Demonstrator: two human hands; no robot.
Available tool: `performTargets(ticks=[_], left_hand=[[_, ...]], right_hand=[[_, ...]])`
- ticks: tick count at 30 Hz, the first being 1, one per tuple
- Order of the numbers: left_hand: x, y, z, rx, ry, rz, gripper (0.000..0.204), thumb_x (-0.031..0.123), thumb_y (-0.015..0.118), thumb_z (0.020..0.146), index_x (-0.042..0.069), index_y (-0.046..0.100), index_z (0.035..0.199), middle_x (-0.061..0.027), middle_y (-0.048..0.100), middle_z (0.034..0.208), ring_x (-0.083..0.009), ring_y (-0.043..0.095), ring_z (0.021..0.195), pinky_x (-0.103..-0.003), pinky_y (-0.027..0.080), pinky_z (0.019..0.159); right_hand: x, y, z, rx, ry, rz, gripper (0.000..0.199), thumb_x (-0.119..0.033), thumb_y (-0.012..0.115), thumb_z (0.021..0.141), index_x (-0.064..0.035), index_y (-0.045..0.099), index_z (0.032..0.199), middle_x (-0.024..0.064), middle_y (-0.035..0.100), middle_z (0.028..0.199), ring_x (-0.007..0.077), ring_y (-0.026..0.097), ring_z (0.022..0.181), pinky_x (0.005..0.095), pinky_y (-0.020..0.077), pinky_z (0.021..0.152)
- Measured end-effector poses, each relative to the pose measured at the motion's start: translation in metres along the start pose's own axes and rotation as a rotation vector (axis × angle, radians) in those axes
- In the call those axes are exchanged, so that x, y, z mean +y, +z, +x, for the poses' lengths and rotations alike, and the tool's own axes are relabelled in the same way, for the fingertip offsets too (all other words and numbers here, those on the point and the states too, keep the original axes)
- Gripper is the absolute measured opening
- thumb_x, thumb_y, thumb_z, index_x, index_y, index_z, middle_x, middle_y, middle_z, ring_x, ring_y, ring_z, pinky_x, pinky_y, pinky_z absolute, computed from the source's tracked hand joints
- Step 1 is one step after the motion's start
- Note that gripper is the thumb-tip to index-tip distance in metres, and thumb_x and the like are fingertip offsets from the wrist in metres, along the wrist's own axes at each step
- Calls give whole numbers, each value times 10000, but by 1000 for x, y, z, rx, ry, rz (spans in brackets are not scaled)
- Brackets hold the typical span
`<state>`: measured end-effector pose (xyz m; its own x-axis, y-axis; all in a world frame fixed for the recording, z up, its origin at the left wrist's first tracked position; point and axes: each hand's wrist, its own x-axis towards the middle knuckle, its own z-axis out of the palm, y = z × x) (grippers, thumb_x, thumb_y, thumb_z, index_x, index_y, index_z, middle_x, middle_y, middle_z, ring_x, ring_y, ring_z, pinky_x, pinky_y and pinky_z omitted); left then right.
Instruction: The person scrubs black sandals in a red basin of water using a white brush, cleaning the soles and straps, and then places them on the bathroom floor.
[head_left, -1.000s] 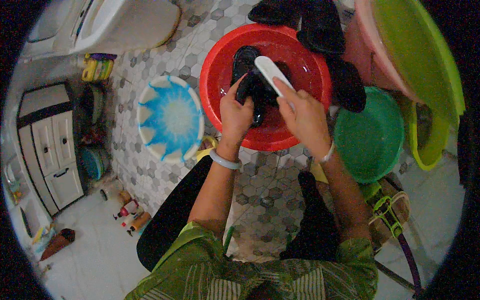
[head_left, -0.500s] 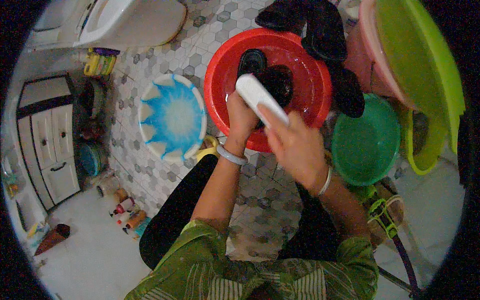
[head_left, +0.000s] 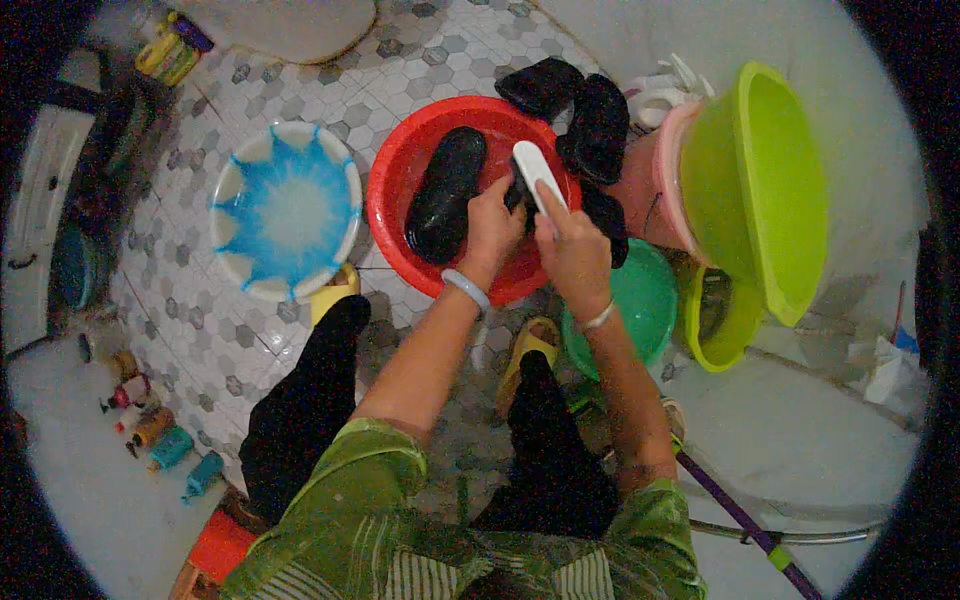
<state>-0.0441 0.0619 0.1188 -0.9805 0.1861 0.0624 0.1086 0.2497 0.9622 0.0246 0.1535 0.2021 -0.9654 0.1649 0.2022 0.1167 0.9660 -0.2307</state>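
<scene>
A white-backed scrubbing brush is gripped in my right hand, its back turned up. My left hand is closed around a black shoe, which the brush and my fingers mostly hide. Both hands are over the red basin. Left of them, inside that basin, rests another black shoe, wet and shiny. Where the bristles meet the held shoe is hidden beneath the brush.
More black shoes lie against the basin's far right side. To the left stands a blue and white basin. At right are a green basin, a pink bucket and a lime tub. Bottles line the lower left.
The view has shifted. The brush is now steeper and sits further right of my left hand. A black shoe now shows plainly in the basin's left half.
</scene>
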Motion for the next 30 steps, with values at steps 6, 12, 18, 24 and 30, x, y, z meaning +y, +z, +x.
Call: performTargets(ticks=[6,12,18,24,30], left_hand=[[-21,-6,-7,-42,10,-164,540,-91,566,734,49,507,1252,-206,576,1165,-336,563,1084,-358,454,901],[-22,-8,-16,15,-96,-217,597,-153,519,707,46,491,1269,-187,565,1202,-328,557,1102,-335,432,937],[-2,-3,-25,83,83,33,577,-123,482,733,41,485,1287,-167,581,1192,-267,572,1068,-335,441,924],[-25,-7,-4,22,-409,-727,524,-75,498,780,-7,444,1297,-217,545,1211,-332,536,1117,-344,418,948],[-8,-1,-8,-9,-205,-199,438,0,432,871,8,444,1308,-171,556,1222,-242,556,1085,-325,431,925]], right_hand=[[1,6,6,-30,10,37,431,-224,564,857,-204,503,1284,167,561,683,330,585,568,424,494,518],[-49,-22,-42,-113,39,0,470,-202,567,862,-195,469,1321,161,513,721,315,563,566,408,464,481],[-14,6,-9,-40,104,12,426,-269,526,885,-222,474,1306,134,523,741,309,577,529,406,494,436],[-38,1,-45,53,-47,38,416,-260,523,880,-216,491,1292,118,459,700,282,475,454,409,473,426],[-22,7,-25,90,-35,30,440,-263,553,867,-206,496,1300,93,473,718,275,473,429,374,454,393]])
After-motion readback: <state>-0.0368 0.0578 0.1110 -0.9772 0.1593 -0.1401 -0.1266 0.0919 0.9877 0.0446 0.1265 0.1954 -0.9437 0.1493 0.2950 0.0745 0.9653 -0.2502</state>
